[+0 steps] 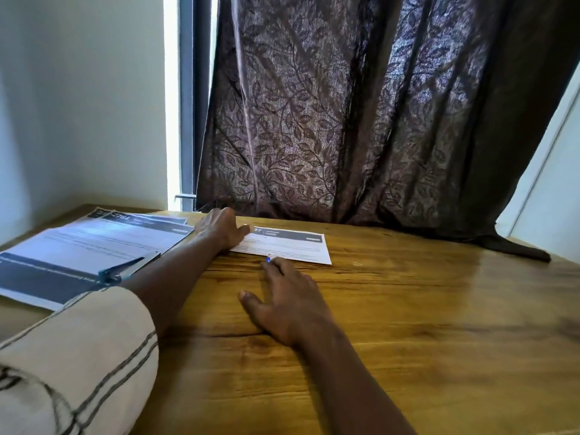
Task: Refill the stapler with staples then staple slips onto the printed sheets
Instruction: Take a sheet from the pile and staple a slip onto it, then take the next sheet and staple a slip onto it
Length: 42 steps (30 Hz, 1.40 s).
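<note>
Stapler (130,268): lies on the printed sheets (78,243), left on the table (408,309), untouched. Slip (288,244): flat, centre; left hand (221,227) rests on its left end, fingers hidden, grip not discernible. Right hand (288,304): flat, fingers straight, just beside slip. Step, judged: fetching slip; next, align it on sheets.

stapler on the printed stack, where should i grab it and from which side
Probably grip the stapler around its mid-body, thumb and fingers on the two long sides, coming down from above with the left hand. It lies flat on the printed sheets, long and narrow, right beside the left forearm; the right hand would have to cross over that arm.
</note>
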Each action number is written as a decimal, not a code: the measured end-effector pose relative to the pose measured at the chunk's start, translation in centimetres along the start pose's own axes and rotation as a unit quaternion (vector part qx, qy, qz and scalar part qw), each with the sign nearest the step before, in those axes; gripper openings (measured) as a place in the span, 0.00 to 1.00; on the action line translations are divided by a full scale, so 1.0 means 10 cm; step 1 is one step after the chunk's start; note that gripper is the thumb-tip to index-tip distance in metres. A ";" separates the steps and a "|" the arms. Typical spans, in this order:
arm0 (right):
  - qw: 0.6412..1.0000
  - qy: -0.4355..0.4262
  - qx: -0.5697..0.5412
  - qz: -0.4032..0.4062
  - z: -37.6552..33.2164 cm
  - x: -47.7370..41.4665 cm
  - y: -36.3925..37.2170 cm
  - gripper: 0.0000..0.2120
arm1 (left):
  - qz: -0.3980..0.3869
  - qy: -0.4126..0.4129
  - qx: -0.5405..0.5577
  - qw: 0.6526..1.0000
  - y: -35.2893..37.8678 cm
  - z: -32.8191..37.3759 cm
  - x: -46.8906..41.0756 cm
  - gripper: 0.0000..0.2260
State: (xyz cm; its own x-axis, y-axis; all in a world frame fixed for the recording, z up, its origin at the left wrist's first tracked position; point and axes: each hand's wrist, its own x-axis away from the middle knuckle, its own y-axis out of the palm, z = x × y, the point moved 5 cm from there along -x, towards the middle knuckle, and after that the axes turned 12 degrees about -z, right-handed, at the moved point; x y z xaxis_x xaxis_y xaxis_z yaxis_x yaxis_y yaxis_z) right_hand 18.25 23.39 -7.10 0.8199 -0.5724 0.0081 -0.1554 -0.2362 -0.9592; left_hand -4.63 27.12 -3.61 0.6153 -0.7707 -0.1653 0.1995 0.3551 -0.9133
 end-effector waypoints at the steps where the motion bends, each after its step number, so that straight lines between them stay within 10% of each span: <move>1: 1.000 -0.001 -0.002 0.005 0.00 -0.01 0.00 0.38 | 0.008 0.012 0.003 1.000 -0.06 -0.01 0.05 0.25; 11: 0.998 -0.004 0.037 0.049 -0.06 0.06 -0.07 0.37 | 0.012 0.176 0.041 0.984 -0.87 -0.68 1.07 0.20; 25: 0.988 -0.105 -0.103 0.037 -1.37 -0.81 0.11 0.22 | 0.016 -0.067 -0.120 0.990 -1.08 -2.29 1.05 0.31; 42: 0.983 -0.160 -0.087 0.013 -1.55 -1.14 0.37 0.16 | 0.188 -0.074 0.177 0.963 -1.35 -2.49 1.00 0.18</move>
State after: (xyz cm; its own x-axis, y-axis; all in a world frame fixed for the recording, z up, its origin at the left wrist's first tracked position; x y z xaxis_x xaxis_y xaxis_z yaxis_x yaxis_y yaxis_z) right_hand -0.23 16.89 -6.33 0.9414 -0.3108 -0.1308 -0.2471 -0.3721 -0.8947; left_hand -20.15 1.47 -2.15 0.7910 -0.4784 -0.3814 0.1727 0.7725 -0.6111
